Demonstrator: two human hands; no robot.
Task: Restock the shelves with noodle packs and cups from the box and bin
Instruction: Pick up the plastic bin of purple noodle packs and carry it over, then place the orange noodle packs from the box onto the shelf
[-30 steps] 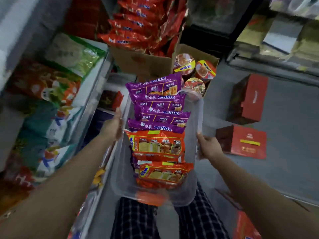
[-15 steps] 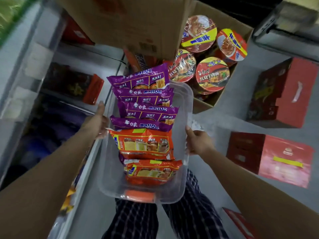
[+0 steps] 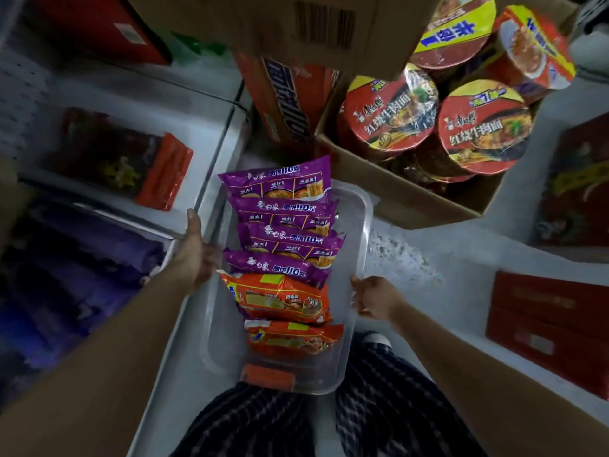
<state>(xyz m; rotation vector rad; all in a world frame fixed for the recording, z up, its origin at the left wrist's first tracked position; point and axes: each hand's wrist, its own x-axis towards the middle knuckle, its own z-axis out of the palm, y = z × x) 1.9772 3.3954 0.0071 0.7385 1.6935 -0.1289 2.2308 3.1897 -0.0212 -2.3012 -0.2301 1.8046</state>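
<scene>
A clear plastic bin hangs in front of me, low over the floor. In it stand several purple noodle packs and two orange noodle packs in a row. My left hand grips the bin's left rim, thumb pointing up. My right hand grips the right rim. Beyond the bin an open cardboard box holds several red noodle cups.
White shelves run along the left, with a dark red pack on one level and purple packs on the level below. Red boxes lie on the grey floor at right. A second cardboard box stands above the cups. My checked trousers show below.
The bin has come down toward the floor and the view has dipped closer to the cup box. Both hands keep their grip on the rims.
</scene>
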